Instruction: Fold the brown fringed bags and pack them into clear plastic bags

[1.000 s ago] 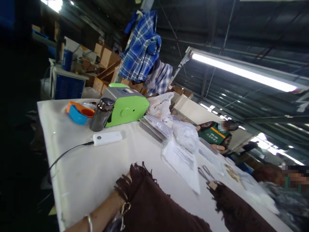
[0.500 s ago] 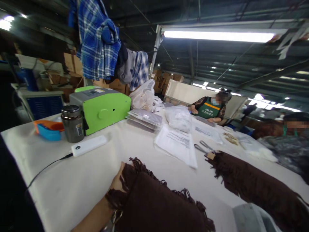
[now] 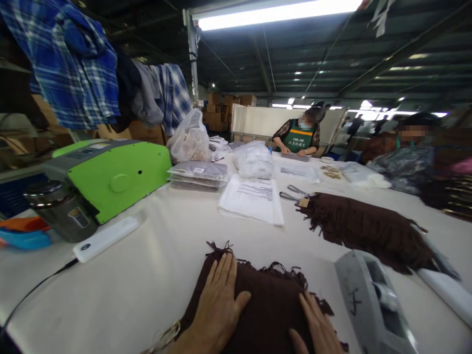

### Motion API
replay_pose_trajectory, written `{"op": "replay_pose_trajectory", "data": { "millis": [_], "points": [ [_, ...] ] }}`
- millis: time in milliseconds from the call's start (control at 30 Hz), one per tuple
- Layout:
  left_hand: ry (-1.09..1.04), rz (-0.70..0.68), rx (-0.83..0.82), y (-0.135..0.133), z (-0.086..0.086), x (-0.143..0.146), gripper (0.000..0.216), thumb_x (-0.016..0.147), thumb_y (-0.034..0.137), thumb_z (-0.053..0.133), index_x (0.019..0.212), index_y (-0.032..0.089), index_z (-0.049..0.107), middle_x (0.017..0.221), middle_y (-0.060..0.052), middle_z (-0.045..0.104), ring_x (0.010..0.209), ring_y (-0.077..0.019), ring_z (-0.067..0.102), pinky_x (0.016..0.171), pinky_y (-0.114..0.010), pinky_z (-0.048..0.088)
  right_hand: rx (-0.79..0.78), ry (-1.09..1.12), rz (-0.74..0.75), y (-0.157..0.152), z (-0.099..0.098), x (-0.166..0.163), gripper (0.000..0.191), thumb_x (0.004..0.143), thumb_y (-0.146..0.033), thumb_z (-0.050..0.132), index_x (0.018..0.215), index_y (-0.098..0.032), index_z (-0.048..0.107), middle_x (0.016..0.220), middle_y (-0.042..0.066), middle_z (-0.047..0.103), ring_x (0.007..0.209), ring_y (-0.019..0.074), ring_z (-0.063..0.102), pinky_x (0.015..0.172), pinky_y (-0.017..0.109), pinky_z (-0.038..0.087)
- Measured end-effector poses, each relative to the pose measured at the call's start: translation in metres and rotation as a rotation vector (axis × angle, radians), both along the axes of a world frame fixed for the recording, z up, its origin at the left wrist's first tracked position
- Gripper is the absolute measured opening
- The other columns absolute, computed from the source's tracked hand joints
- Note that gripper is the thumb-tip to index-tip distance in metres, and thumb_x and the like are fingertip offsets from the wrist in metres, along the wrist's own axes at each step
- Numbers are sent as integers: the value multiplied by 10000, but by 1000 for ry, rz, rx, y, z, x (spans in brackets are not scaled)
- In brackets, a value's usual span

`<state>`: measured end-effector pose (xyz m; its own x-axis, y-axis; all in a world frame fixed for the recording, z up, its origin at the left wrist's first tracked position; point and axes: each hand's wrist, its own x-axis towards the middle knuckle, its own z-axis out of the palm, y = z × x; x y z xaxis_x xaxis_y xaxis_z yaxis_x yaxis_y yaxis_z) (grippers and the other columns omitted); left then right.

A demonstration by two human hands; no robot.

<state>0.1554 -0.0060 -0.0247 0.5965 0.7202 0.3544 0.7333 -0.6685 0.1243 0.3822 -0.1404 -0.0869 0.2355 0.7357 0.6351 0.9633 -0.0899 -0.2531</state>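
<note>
A folded dark brown fringed scarf (image 3: pixel 263 300) lies on the white table in front of me, its tassels along the far and right edges. My left hand (image 3: pixel 220 302) rests flat on its left side, fingers stretched toward the far edge and thumb apart. On the scarf's right side lies my right hand (image 3: pixel 317 322), also flat with thumb spread, partly cut off by the bottom edge. Just right of it stands a grey tape dispenser (image 3: pixel 372 300). Farther right, a second brown fringed scarf (image 3: pixel 365 226) has a small tan tag (image 3: pixel 304 202) at its left end.
On the left are a green machine (image 3: pixel 121 177), a dark flask (image 3: pixel 61 211) and a white power bank (image 3: pixel 106 238) with a cable. Printed plastic bags (image 3: pixel 250 199) and scissors (image 3: pixel 289 194) lie ahead. A co-worker (image 3: pixel 300 135) works at the far side; another person sits right.
My left hand has moved from the scarf's left fringe to lie flat on top. My right hand has come into view on the scarf. The camera has turned right.
</note>
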Motion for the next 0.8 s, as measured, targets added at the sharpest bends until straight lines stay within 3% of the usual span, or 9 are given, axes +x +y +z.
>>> {"op": "replay_pose_trajectory", "data": {
  "millis": [200,300,367,433,533,567,633,700,800],
  "points": [
    [-56,-322,-98,-27,32,43,687,920,533,481,1465,148,320,1515,-140,347,1403,-272,307,1132,-440,362,-45,-37,13,-1,8,-1,581,974,-436,348,1509,-244,229,1414,166,495,1236,383,526,948,618,469],
    [-98,-455,-126,-28,53,36,617,948,508,438,1456,170,347,1527,-113,338,1410,-239,296,1142,-387,340,-74,-90,72,-4,12,5,611,948,-427,442,1500,-238,261,1402,160,513,1200,368,564,898,559,529],
    [-172,-369,-166,-18,59,11,586,963,493,409,1469,209,323,1549,-89,300,1424,-245,265,1156,-446,297,-104,-105,89,-5,16,5,615,936,-401,479,1493,-243,273,1434,151,481,1228,351,544,915,523,533],
    [-293,-149,-261,-1,58,-24,544,985,479,329,1458,210,346,1559,-91,279,1425,-264,259,1150,-519,263,-114,-70,50,-7,21,1,595,944,-383,462,1489,-241,272,1473,144,432,1281,341,492,969,527,498],
    [-464,147,-492,19,53,-77,579,995,475,239,1458,139,329,1520,-135,354,1398,-257,322,1126,-514,298,-126,-47,31,-8,28,-6,581,956,-382,443,1490,-237,265,1487,139,412,1299,334,471,987,535,481],
    [-482,190,-515,21,52,-91,569,991,473,248,1437,141,369,1496,-132,400,1383,-254,355,1120,-505,312,-136,-58,44,-9,30,-7,587,955,-382,451,1491,-234,264,1486,139,413,1293,332,477,979,530,488],
    [-459,166,-487,17,51,-111,481,974,445,325,1340,194,510,1415,-98,517,1319,-244,459,1100,-472,364,-130,-81,53,-12,36,-6,586,954,-381,453,1486,-214,274,1478,146,422,1286,336,483,964,536,492],
    [-379,53,-423,4,51,-122,362,942,375,415,1228,256,603,1341,-62,589,1241,-225,543,1066,-419,425,-97,-104,45,-14,47,-6,569,951,-397,452,1464,-189,318,1458,154,445,1280,347,484,964,549,478],
    [-288,-65,-360,-16,48,-128,341,889,246,490,1201,315,606,1334,-30,588,1213,-202,565,1025,-354,475,-33,-170,186,-15,74,-19,516,904,-416,553,1361,-193,466,1335,129,573,1186,314,564,932,461,494]
  ]
}}
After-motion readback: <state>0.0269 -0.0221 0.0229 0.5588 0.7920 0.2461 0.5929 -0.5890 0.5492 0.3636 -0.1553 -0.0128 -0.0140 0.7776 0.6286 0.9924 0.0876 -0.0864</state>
